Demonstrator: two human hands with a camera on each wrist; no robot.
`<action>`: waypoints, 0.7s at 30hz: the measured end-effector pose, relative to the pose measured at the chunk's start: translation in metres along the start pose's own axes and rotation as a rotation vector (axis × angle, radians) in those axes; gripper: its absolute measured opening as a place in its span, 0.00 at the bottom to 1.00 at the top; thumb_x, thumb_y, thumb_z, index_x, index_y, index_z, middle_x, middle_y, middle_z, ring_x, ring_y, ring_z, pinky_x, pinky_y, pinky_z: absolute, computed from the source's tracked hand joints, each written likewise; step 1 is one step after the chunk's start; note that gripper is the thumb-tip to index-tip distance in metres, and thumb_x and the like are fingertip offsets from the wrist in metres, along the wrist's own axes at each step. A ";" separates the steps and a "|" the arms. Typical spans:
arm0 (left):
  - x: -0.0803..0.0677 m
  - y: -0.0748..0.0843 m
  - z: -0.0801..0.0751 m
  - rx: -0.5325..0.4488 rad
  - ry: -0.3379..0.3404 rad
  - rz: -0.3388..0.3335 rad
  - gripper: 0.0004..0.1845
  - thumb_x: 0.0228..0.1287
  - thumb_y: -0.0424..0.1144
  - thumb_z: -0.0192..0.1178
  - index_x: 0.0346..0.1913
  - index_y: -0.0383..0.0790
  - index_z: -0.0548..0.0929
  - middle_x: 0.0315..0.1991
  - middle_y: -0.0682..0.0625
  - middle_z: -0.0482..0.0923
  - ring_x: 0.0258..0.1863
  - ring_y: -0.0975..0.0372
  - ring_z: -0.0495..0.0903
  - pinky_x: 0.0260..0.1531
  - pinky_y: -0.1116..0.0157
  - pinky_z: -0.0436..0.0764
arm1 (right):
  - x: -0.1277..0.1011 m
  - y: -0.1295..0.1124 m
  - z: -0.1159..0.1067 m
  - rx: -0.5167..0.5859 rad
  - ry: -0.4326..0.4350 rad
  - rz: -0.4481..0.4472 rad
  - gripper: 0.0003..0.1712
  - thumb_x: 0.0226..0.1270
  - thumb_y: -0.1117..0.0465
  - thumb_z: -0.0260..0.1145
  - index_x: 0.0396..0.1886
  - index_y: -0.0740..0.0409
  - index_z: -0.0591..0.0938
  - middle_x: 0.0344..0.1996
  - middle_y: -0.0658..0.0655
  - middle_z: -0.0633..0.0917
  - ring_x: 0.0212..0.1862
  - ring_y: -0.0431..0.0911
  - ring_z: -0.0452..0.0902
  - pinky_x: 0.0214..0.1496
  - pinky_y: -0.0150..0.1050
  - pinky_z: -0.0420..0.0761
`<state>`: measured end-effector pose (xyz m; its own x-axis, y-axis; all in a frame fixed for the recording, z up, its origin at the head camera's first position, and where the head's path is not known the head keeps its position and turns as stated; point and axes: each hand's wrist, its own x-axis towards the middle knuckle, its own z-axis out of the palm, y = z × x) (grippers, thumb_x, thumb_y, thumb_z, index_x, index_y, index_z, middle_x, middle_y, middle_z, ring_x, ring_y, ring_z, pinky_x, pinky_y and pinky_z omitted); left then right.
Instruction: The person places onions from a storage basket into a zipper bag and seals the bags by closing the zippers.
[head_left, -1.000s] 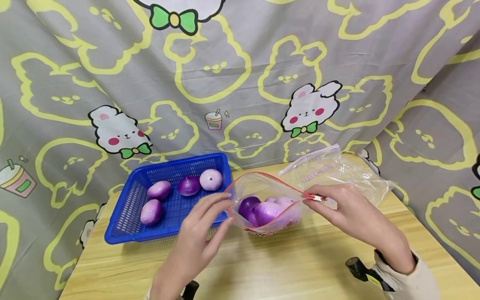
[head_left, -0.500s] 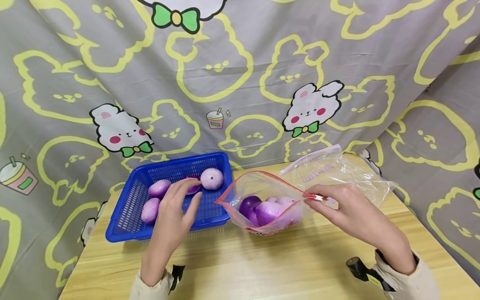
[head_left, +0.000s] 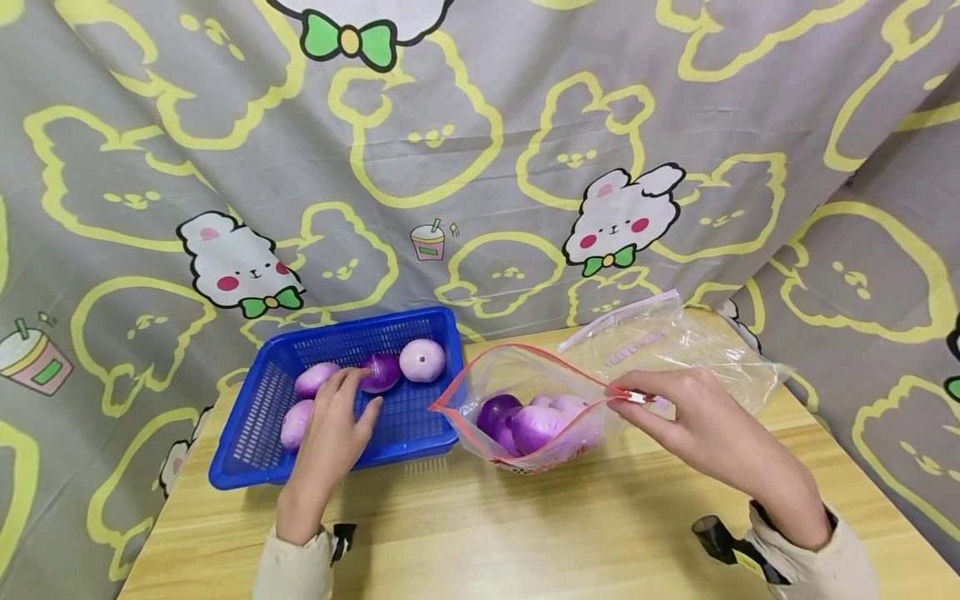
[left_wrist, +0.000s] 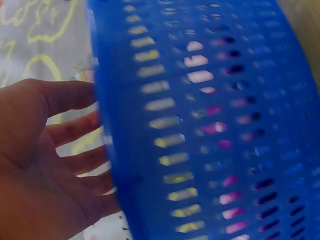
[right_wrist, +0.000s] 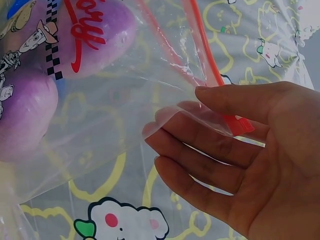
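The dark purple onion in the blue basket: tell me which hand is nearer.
Left. The left hand reaches into the basket, fingertips beside the dark onion; the right hand pinches the bag's rim.

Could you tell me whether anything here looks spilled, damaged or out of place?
Nothing stands out. The onions sit inside the blue basket or the zip bag, which the right hand holds open by its red rim. A second, empty bag lies behind.

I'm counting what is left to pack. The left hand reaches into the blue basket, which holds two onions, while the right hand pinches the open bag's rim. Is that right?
Not quite: the basket holds four onions, not two, as the head view shows. The rest stands: the left hand reaches into it, and the right hand pinches the rim of the open bag.
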<state>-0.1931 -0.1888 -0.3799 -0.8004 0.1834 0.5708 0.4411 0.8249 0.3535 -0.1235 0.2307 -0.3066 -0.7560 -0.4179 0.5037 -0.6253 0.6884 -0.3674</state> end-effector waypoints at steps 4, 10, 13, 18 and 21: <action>-0.002 -0.012 0.003 0.010 -0.036 -0.042 0.20 0.58 0.28 0.69 0.52 0.26 0.79 0.50 0.31 0.76 0.55 0.37 0.73 0.60 0.42 0.68 | 0.001 0.001 0.000 -0.005 -0.003 0.007 0.10 0.65 0.63 0.71 0.40 0.42 0.87 0.37 0.35 0.86 0.39 0.33 0.81 0.41 0.32 0.79; -0.008 -0.024 0.006 0.049 -0.088 -0.100 0.21 0.56 0.29 0.69 0.53 0.26 0.78 0.53 0.27 0.74 0.53 0.33 0.73 0.56 0.39 0.69 | 0.001 0.003 0.001 -0.004 -0.006 0.011 0.10 0.65 0.63 0.70 0.41 0.41 0.87 0.36 0.35 0.86 0.39 0.32 0.80 0.41 0.30 0.77; -0.009 -0.027 0.007 0.071 -0.153 -0.158 0.22 0.58 0.32 0.68 0.55 0.26 0.77 0.54 0.26 0.73 0.52 0.31 0.73 0.55 0.38 0.69 | 0.002 0.003 0.001 -0.004 -0.007 0.013 0.10 0.65 0.63 0.70 0.41 0.41 0.87 0.36 0.35 0.86 0.39 0.32 0.80 0.40 0.30 0.77; -0.011 -0.030 0.006 0.086 -0.286 -0.275 0.24 0.65 0.37 0.64 0.59 0.27 0.75 0.57 0.24 0.70 0.53 0.31 0.72 0.56 0.37 0.69 | 0.002 0.003 0.000 -0.004 -0.010 0.021 0.10 0.65 0.62 0.70 0.40 0.41 0.87 0.36 0.35 0.86 0.39 0.33 0.81 0.39 0.35 0.80; -0.011 -0.031 0.005 0.094 -0.348 -0.320 0.24 0.67 0.40 0.61 0.61 0.27 0.74 0.57 0.24 0.71 0.54 0.32 0.73 0.56 0.37 0.71 | 0.001 0.003 0.001 -0.007 -0.009 0.024 0.09 0.65 0.62 0.70 0.40 0.41 0.87 0.36 0.35 0.86 0.39 0.33 0.81 0.39 0.36 0.80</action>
<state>-0.2001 -0.2131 -0.4009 -0.9853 0.0675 0.1571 0.1251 0.9107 0.3936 -0.1262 0.2320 -0.3076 -0.7727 -0.4066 0.4874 -0.6056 0.7023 -0.3742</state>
